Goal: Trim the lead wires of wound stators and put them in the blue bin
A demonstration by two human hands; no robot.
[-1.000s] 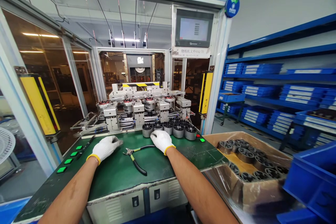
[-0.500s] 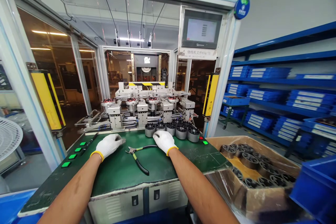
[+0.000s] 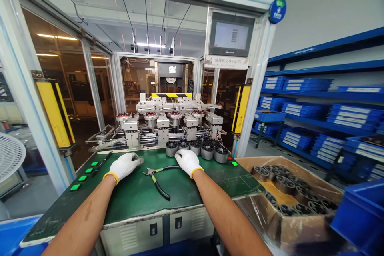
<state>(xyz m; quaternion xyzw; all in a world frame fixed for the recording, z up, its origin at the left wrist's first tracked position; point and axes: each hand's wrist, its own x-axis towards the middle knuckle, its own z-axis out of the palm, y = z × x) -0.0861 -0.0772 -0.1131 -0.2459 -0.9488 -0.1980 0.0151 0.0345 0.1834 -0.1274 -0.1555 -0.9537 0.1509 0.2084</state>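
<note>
Both of my hands wear white gloves with yellow cuffs and rest on the green mat. My left hand lies loosely curled on the mat, holding nothing I can see. My right hand lies palm down with its fingers flat, just in front of a row of several grey stator cores. Between the hands lie pliers with black and yellow handles, touched by neither hand.
Behind the cores stands a winding machine inside an aluminium frame, with yellow light curtains at both sides and a touchscreen above. Green buttons line the mat's left edge. A cardboard box of cores and blue bins stand at right.
My hands have not moved on the mat. The view has shifted slightly to the left since one second ago.
</note>
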